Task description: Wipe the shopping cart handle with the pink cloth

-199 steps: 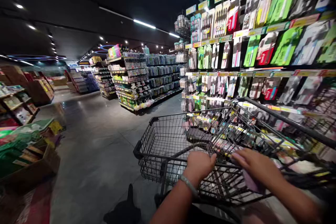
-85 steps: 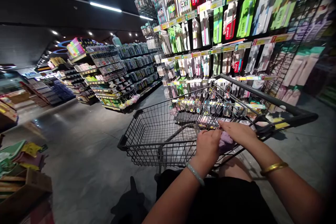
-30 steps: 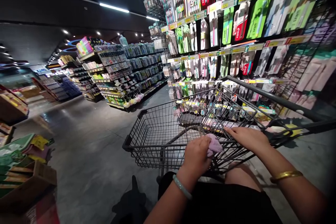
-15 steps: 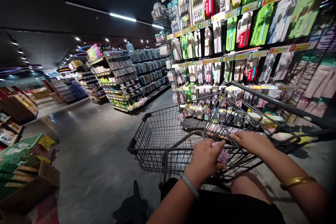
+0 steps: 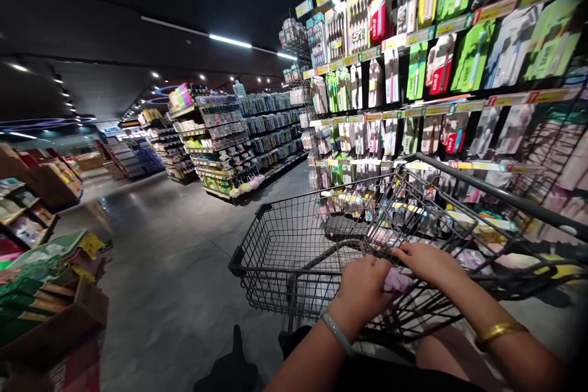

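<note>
Rack of toothbrushes (image 5: 416, 111) stands behind the cart (image 5: 324, 255), along its far side. Cart is black wire, side-on, push handle (image 5: 505, 196) at its right end. Cardboard box (image 5: 82, 312) sits left of the cart, well apart. 2 bare hands, both at the cart's near side. Right hand (image 5: 432, 264) is palm down by the cart's wires, fingers forward; can't tell if it grips or just rests. Left hand (image 5: 362, 285) is closed round 1 lilac cloth (image 5: 397, 282); the bunched wad pokes out toward the right hand, over the cart's near side. My take on working it well: wrap the cloth round 1 bar at a time, even finger pressure, steady the cart right-handed, keep loose folds from snagging in the mesh.
</note>
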Demonstrator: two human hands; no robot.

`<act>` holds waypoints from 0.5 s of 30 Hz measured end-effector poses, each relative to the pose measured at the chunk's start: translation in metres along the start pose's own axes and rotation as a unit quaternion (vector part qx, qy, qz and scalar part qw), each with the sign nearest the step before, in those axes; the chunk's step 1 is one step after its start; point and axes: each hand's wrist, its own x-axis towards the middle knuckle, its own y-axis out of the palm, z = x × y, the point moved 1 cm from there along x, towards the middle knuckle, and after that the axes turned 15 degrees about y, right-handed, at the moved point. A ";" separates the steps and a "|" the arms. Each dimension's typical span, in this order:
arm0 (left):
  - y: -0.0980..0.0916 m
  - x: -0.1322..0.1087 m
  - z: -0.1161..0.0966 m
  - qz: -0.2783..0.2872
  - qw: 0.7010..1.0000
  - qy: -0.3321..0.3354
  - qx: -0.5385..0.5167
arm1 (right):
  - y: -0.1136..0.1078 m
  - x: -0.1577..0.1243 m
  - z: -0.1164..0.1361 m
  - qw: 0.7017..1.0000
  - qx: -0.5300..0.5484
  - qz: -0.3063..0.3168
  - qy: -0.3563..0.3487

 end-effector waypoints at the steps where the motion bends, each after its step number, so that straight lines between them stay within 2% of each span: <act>1: -0.001 -0.004 0.002 -0.008 1.000 -0.011 -0.001 | 0.001 0.002 -0.002 1.000 0.002 0.003 0.002; 3: 0.003 -0.009 0.003 -0.027 0.999 -0.044 -0.004 | 0.005 0.006 -0.005 1.000 0.006 0.006 0.005; 6: 0.019 -0.007 -0.005 -0.056 0.994 -0.089 -0.007 | 0.012 0.013 -0.004 1.000 -0.013 -0.014 0.006; 9: 0.033 0.001 -0.017 -0.059 0.996 -0.073 0.005 | 0.017 0.016 0.012 0.999 -0.023 -0.038 -0.021; 13: 0.027 -0.003 -0.013 -0.034 0.999 -0.008 0.021 | 0.023 0.016 0.037 0.997 0.023 -0.010 -0.079; 15: 0.018 -0.015 -0.002 -0.030 0.999 -0.014 0.007 | 0.029 0.016 0.042 0.996 0.026 -0.010 -0.081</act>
